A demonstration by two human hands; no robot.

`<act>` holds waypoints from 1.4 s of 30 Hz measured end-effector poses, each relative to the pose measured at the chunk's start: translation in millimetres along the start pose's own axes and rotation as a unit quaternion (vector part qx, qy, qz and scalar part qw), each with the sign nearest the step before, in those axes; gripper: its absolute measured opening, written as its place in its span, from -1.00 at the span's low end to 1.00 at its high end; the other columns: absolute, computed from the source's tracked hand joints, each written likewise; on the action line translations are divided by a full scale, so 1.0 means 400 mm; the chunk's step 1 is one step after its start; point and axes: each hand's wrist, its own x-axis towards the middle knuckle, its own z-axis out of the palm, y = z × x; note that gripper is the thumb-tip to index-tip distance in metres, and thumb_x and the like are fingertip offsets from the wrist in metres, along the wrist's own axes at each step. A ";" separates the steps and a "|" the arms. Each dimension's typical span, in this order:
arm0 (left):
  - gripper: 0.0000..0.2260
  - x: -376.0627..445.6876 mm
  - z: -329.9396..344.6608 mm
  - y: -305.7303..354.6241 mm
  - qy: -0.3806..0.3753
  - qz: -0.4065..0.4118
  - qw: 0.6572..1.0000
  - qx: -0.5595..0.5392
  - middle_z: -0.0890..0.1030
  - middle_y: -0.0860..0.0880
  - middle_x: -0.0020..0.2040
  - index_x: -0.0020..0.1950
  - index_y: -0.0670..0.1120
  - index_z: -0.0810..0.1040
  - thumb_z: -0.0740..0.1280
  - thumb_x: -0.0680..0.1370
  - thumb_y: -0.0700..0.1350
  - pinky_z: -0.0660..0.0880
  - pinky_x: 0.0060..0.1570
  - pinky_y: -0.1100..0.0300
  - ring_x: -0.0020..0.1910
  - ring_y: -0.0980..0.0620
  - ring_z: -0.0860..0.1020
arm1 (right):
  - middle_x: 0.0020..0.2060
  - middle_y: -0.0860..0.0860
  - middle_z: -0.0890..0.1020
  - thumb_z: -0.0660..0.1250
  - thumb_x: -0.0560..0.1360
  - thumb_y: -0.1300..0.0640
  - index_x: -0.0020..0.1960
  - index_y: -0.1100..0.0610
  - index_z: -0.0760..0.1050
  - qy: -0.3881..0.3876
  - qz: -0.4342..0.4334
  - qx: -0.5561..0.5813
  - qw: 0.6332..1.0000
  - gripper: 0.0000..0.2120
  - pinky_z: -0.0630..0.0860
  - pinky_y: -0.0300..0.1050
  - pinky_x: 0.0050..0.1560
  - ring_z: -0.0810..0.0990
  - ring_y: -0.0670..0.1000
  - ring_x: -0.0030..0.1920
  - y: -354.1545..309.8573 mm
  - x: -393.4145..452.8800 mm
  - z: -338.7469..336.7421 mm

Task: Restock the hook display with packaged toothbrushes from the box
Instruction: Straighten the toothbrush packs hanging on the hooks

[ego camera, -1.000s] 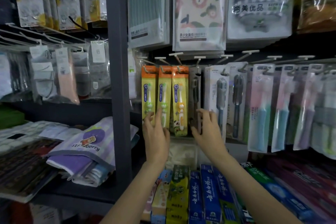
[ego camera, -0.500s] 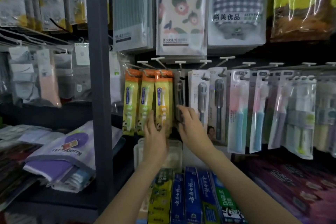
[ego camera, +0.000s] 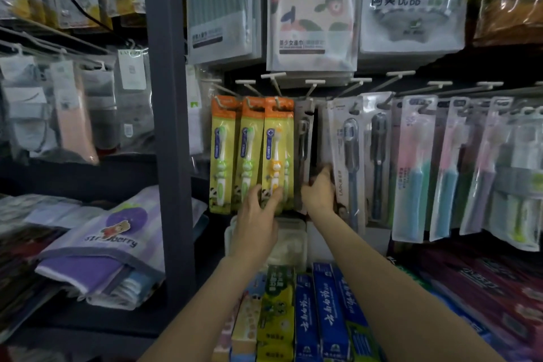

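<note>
Orange-topped packs (ego camera: 277, 156) hang steadied by the left hand (ego camera: 257, 222), fingers relaxed, while the right hand (ego camera: 318, 192) pinches the dark toothbrush pack (ego camera: 305, 153); seat it fully on its hook (ego camera: 308, 91).

**Hook row layout**

Three kids' toothbrush packs (ego camera: 252, 153) hang side by side at the left end of the hook row (ego camera: 314, 84). Dark toothbrush pack (ego camera: 304, 153) just to their right, then more packs (ego camera: 411, 167) rightward. Left hand (ego camera: 258, 214) touches the kids' packs' bottoms; right hand (ego camera: 318, 191) at the dark pack's bottom. Toothpaste boxes (ego camera: 305, 317) below.
</note>
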 end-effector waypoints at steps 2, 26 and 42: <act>-0.43 -0.002 0.001 -0.004 0.008 0.003 1.000 -0.015 0.06 -0.20 0.47 0.51 0.01 0.10 0.17 0.55 -0.28 0.27 0.34 0.07 0.42 -0.14 0.16 | 0.26 0.17 0.46 0.15 0.55 0.36 0.46 0.15 0.14 -0.007 0.002 0.047 0.999 -0.49 0.40 0.00 0.24 0.45 0.11 0.25 0.003 -0.008 -0.003; -0.46 -0.097 0.019 0.039 0.110 0.065 0.992 -0.004 0.31 -0.16 0.29 0.28 -0.04 0.37 0.37 0.35 -0.36 0.49 0.08 -0.10 0.20 -0.17 0.40 | 0.02 0.02 0.51 0.23 0.56 0.23 0.14 0.08 0.39 -0.172 -0.014 0.065 0.983 -0.82 0.55 0.01 0.10 0.56 0.05 0.03 0.068 -0.227 -0.194; -0.11 0.165 -0.019 0.360 0.077 -0.122 0.958 -0.246 0.03 -0.14 0.51 0.52 -0.01 -0.23 0.41 0.47 -0.08 0.18 0.35 0.11 0.45 -0.11 0.15 | 0.26 0.24 0.32 0.44 0.37 0.21 0.37 0.20 0.27 0.213 -0.289 -0.206 0.910 -0.37 0.34 0.12 0.20 0.32 0.25 0.23 0.030 -0.044 -0.418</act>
